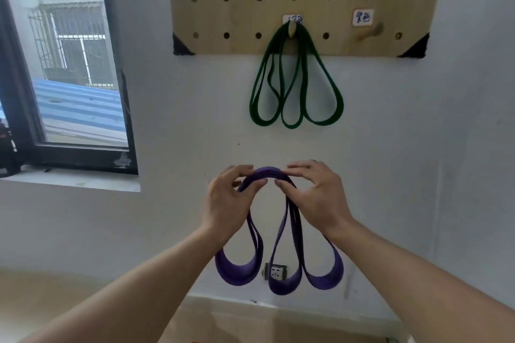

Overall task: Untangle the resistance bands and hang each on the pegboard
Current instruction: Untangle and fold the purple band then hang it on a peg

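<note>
A wooden pegboard (250, 8) hangs on the white wall. From a wooden peg (291, 29) at its lower edge hangs a green resistance band (295, 92), folded into three loops. A second peg (374, 30) to the right stands bare under a handwritten label (362, 17). Below, a purple resistance band (280, 264) is gathered into three hanging loops. My left hand (228, 198) and my right hand (315, 195) each pinch the top of its folded bundle, close together, in front of the wall.
A dark-framed window (64, 64) with a sill (69, 181) lies to the left. A wall socket (276, 271) sits low on the wall behind the purple loops. The floor shows along the bottom.
</note>
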The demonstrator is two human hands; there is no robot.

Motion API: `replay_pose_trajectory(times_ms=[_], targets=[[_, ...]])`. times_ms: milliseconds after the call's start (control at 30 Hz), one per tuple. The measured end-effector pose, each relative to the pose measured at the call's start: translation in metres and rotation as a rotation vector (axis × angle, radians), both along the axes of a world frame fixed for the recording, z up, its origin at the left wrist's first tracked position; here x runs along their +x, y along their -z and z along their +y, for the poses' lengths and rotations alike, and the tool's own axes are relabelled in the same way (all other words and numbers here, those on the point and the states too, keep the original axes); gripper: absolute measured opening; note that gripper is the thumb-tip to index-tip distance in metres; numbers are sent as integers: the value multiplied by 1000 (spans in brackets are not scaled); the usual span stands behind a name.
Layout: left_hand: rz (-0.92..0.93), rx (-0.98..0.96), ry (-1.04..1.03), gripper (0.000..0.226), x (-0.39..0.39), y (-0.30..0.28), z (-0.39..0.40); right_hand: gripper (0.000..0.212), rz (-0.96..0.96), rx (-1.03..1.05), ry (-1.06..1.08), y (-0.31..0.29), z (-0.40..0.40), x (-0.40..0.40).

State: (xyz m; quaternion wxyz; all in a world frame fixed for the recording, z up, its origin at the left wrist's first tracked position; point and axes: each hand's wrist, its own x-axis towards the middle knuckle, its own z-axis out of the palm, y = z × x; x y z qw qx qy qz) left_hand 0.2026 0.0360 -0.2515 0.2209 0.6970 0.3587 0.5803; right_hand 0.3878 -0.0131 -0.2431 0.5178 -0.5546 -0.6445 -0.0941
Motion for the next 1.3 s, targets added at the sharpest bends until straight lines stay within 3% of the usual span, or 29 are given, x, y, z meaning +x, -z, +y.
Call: replay_pose_trajectory(times_ms=[233,500,933,1300], targets=[[45,200,-58,21,25,-70,-10,30,-113,249,65,-61,-15,20],[100,355,-21,30,55,-143,-18,31,-223,380,189,-133,-29,44],[-79,165,125,16,148,-207,-25,22,-29,434,329,-191,-25,98],[-157,112,177,4,208,-251,7,22,-254,413,501,-254,-5,137]])
